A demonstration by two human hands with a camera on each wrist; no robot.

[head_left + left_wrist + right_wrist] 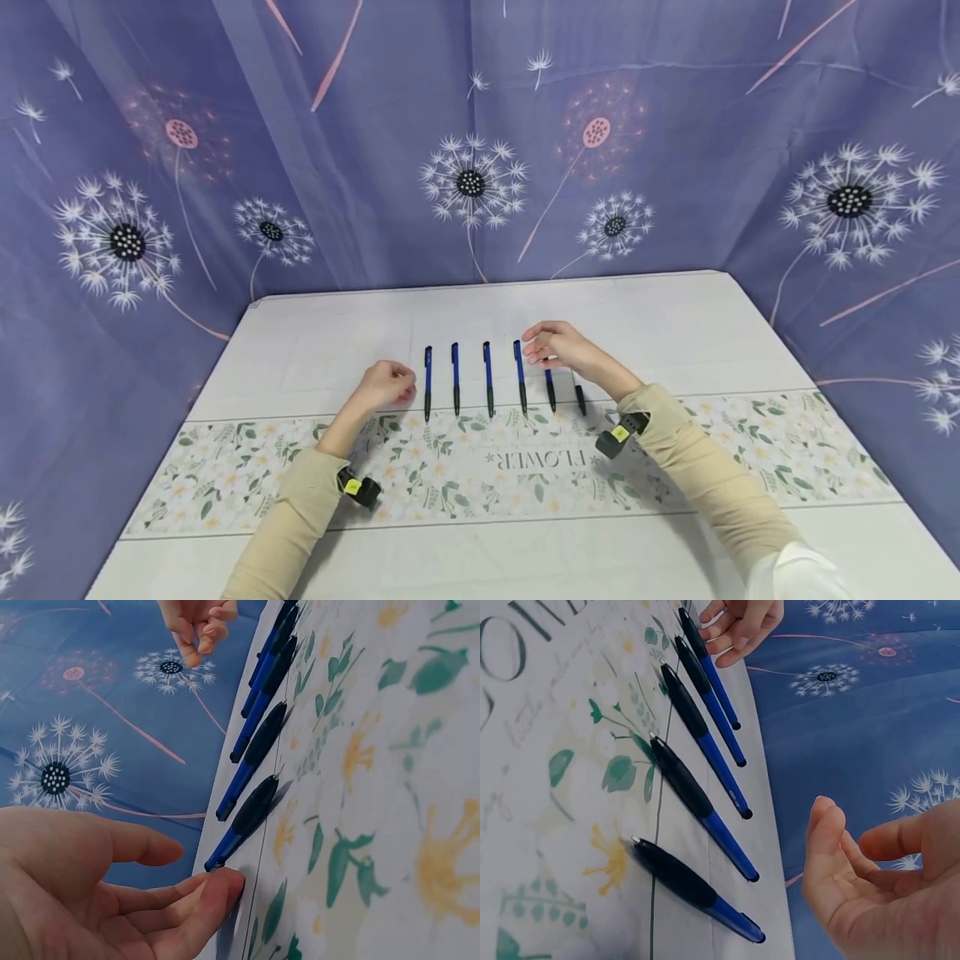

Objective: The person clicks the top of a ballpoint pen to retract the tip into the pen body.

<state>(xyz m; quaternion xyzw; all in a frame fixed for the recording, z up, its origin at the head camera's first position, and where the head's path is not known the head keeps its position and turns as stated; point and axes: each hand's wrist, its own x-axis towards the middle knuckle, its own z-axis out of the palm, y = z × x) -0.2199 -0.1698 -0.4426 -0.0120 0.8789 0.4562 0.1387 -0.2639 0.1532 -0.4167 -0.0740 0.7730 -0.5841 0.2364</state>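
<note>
Several blue pens (pixel 488 379) with black grips and clips lie side by side in a row, tips toward the person. My left hand (pixel 384 385) is just left of the leftmost pen (pixel 428 385), fingers loosely bent and holding nothing. In the left wrist view its fingertips come right beside the clip end of the nearest pen (pixel 244 817). Over the right part of the row, my right hand (pixel 562 346) hovers with relaxed, slightly curved fingers and nothing in them. It covers the upper parts of the two rightmost pens, leaving the black grip of the last pen (pixel 581 400) in sight.
The pens lie on a white table (pixel 337 333), their tips by a printed floral band (pixel 405 467) with the word FLOWER. Behind and beside the table hangs a purple-blue dandelion curtain (pixel 375 208). Each wrist wears a small black camera (pixel 365 490).
</note>
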